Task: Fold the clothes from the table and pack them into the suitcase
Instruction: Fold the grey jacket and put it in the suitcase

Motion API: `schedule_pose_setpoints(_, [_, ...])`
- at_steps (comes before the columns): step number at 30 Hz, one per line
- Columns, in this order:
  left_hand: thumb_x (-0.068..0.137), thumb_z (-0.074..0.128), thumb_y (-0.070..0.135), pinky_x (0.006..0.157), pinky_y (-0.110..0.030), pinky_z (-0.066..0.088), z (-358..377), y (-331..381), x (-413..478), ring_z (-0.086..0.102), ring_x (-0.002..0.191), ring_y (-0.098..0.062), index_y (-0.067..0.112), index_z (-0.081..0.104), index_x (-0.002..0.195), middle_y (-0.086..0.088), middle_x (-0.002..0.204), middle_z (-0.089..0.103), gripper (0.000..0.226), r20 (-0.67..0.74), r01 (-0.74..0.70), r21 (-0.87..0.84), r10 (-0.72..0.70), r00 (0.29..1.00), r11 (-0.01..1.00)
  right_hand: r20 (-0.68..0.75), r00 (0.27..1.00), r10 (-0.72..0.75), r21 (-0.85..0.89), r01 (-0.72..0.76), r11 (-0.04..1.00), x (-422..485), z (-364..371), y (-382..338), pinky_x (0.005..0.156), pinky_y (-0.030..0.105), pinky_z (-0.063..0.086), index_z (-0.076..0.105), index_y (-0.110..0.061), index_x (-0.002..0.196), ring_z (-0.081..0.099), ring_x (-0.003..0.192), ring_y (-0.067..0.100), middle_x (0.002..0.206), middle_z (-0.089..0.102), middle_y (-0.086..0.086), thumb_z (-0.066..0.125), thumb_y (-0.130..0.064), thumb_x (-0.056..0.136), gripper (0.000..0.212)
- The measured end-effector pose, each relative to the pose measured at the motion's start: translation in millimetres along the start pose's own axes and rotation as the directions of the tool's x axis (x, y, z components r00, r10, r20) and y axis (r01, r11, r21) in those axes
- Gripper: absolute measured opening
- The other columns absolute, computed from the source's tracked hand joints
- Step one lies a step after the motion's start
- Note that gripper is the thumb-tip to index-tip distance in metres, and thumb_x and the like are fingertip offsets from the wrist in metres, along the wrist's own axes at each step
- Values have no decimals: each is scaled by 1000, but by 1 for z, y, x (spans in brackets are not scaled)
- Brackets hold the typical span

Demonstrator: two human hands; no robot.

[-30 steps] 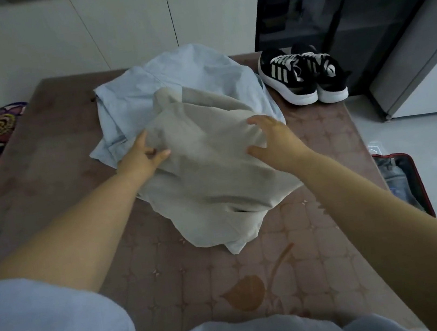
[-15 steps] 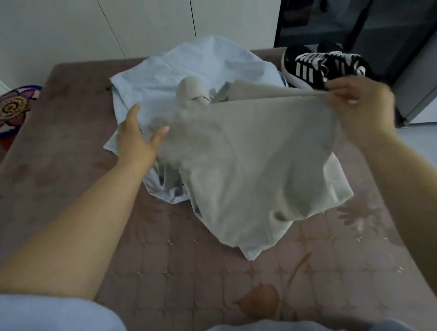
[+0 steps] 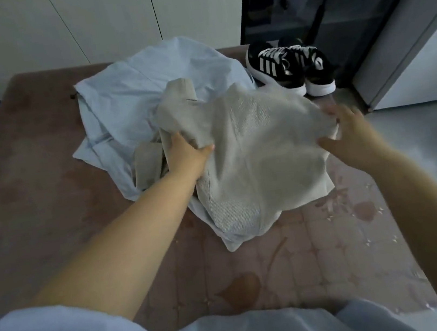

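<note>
Brown patterned tabletop (image 3: 45, 191) — beige shirt (image 3: 253, 160) atop pale blue garment (image 3: 144, 91), gripped at left edge by left hand (image 3: 184, 156); right hand (image 3: 354, 136) at right edge, blurred, grip unclear — three-striped sneakers (image 3: 291, 69) beyond.

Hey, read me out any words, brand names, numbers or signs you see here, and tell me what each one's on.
No text can be read in this view.
On the sneakers: three white side stripes, no lettering legible.
On the beige garment: a small dark mark near its top edge, too small to read.
On the light blue garment: nothing printed shows.
</note>
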State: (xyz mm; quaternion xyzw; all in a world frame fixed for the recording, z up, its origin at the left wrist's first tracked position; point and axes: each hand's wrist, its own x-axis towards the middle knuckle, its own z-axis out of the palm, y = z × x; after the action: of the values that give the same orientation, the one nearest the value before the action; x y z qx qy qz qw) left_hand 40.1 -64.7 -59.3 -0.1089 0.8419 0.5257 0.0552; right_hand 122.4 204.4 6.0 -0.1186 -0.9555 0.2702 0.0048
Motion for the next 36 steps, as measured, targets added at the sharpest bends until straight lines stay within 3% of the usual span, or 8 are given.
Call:
schedule_pose_setpoints(3, [82, 64, 7, 76, -27, 43, -1, 5, -17, 57, 91, -21, 14, 51, 89, -1, 90, 57, 17, -93, -33, -24, 31, 995, 999, 19, 991, -135, -3, 135, 991, 9, 9, -46, 104, 40, 32, 40, -18, 138, 33, 129, 31, 142, 35, 10, 64, -21, 84, 59])
schedule_pose_setpoints(8, [89, 49, 2, 87, -14, 41, 11, 26, -88, 60, 106, -19, 8, 52, 131, -5, 117, 64, 43, 179, -476, 49, 461, 869, 878, 110, 961, -252, 208, 226, 952, 23, 31, -122, 92, 23, 31, 31, -21, 142, 38, 129, 18, 143, 37, 2, 64, -46, 83, 72])
schedule_pose_setpoints(14, [94, 47, 25, 111, -27, 8, 21, 11, -123, 53, 117, -22, 11, 35, 142, -4, 125, 61, 51, 463, -737, 243, 593, 659, 630, 47, 965, -259, -39, 261, 965, 46, 44, -115, 82, 33, 40, 30, -24, 144, 54, 112, 30, 126, 57, 8, 53, -10, 86, 64])
schedule_pose_setpoints(19, [90, 45, 42, 104, -36, 26, -6, -5, -103, 45, 121, -23, 9, 46, 134, -9, 132, 53, 54, 227, -607, 284, 563, 795, 743, -142, 988, -58, 14, 61, 998, 43, -13, -24, 94, 33, 41, 55, -27, 128, 54, 116, 28, 127, 59, 7, 59, -22, 87, 42])
schedule_pose_setpoints(22, [86, 61, 39, 108, -44, 31, -15, -21, -68, 37, 130, -31, 6, 33, 140, -14, 142, 38, 69, -2, -296, 376, 320, 947, 878, -107, 985, 132, -7, -133, 991, 33, -35, 60, 94, 44, 47, 54, -60, 109, 55, 112, 35, 124, 60, 10, 57, -65, 75, 35])
schedule_pose_setpoints(26, [77, 70, 45, 101, -33, 36, -6, -21, -41, 37, 133, -27, 6, 18, 146, -9, 148, 34, 95, -54, 212, 30, -210, 976, 977, -93, 924, 371, 194, -348, 917, 6, -40, 97, 66, 0, 40, 59, -21, 119, 63, 94, 18, 108, 62, 17, 57, -36, 86, 37])
schedule_pose_setpoints(30, [80, 69, 40, 97, -30, 39, 22, -16, -50, 43, 128, -27, 7, 35, 140, -8, 142, 44, 76, 5, 288, 50, -288, 958, 956, -73, 897, 436, 416, -370, 830, -7, -20, 89, 85, 36, 53, 49, -29, 125, 62, 98, 29, 121, 59, 9, 61, -81, 56, 87])
schedule_pose_setpoints(36, [84, 64, 17, 87, -36, 47, 23, -8, -50, 57, 109, -32, 4, 52, 123, -13, 120, 59, 43, -100, 275, 15, -272, 957, 961, 88, 914, 396, 332, -402, 854, -3, 25, 68, 105, 44, 37, 10, -26, 148, 34, 134, 29, 151, 27, 7, 77, -40, 73, 102])
